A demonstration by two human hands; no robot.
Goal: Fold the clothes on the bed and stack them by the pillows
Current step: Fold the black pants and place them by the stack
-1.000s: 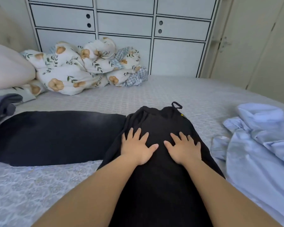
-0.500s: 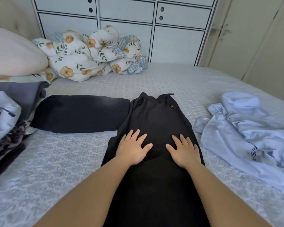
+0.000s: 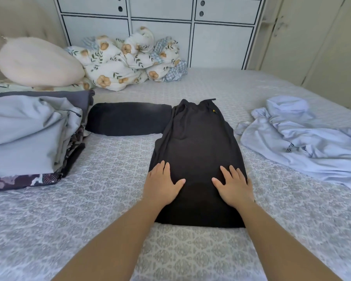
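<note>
A black garment (image 3: 197,142) lies flat and lengthwise in the middle of the bed, its drawstring waist at the far end and its near edge folded straight. My left hand (image 3: 162,184) and my right hand (image 3: 234,185) both press flat on its near half, fingers spread. A second dark folded piece (image 3: 128,118) lies crosswise to its far left, touching it. A crumpled light-blue garment (image 3: 304,138) lies to the right. A stack of folded clothes (image 3: 28,134) sits at the left beside a cream pillow (image 3: 39,63).
A bundled floral duvet (image 3: 128,63) is heaped at the far side against a white cabinet (image 3: 160,27). The patterned grey bedspread (image 3: 89,209) covers the bed. A padded headboard (image 3: 18,23) stands at the far left and a closet door (image 3: 312,37) at the right.
Both hands have slid toward me along the black garment, staying flat on it. The view has tilted down and left, bringing the stack of folded clothes into sight.
</note>
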